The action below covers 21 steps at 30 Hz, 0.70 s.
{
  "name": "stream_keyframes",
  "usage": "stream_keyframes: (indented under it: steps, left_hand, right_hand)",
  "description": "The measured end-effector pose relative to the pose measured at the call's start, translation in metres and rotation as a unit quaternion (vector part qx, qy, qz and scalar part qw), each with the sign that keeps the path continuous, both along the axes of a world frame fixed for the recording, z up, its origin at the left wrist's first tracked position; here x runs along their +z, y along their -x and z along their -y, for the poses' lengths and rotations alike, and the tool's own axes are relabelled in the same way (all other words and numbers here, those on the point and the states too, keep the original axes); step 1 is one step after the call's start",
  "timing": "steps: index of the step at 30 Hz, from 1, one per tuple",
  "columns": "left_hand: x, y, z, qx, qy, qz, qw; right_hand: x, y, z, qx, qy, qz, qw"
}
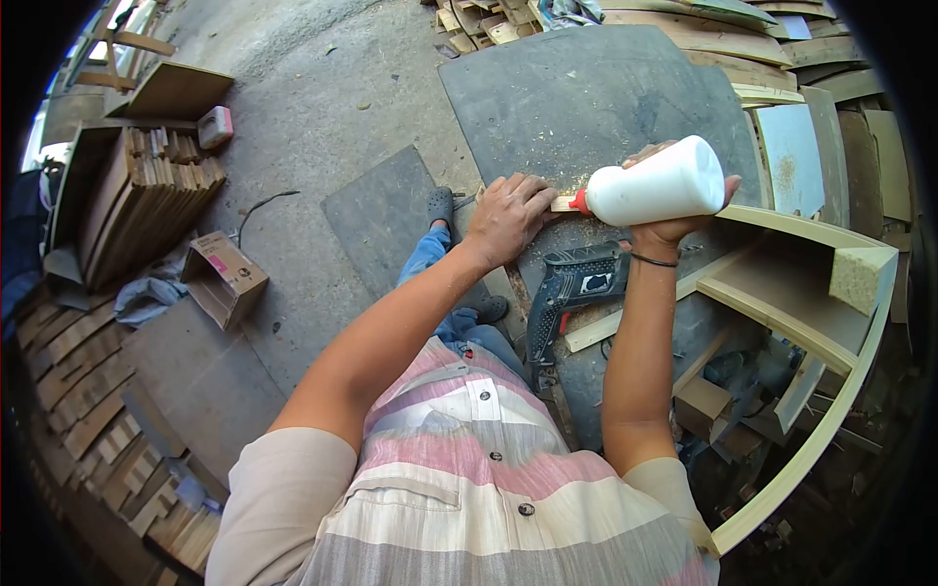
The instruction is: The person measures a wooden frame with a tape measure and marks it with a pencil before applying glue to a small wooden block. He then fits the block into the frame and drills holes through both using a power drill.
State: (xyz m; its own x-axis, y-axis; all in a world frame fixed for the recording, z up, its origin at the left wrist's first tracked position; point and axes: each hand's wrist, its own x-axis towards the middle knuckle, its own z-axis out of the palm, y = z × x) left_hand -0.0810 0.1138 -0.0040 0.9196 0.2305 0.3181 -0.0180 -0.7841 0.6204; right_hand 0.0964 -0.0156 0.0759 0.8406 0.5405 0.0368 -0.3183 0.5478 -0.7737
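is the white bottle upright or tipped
Tipped. The white bottle leans well over in the right hand, its side showing from above and its red tip at the strip of wood.

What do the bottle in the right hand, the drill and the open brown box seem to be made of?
Bottle: likely plastic, smooth, slightly glossy white, going by its soft highlights; the red nozzle looks plastic too.
Drill: dark, dusty casing, probably hard plastic, given its molded shape.
Brown box: cardboard, matt, judging by its thin walls and printed side.
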Motion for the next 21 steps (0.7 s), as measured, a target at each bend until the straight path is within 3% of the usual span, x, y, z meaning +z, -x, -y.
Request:
stream_keyframes:
  steps: [7, 9, 21]
  left_hand:
    - [-0.003, -0.001, -0.001, -0.004, 0.0, 0.004, 1.0]
    - [-0.002, 0.0, -0.001, -0.003, 0.0, 0.002, 1.0]
    - [-0.001, 0.002, -0.001, 0.001, -0.028, -0.005, 1.0]
  right_hand:
    - [0.005, 0.009, -0.02, -0.047, 0.091, -0.046, 0.994]
    - [0.011, 0.014, -0.026, -0.016, 0.117, -0.07, 0.991]
    - [0.021, 0.002, -0.079, 0.153, 0.238, 0.076, 0.956]
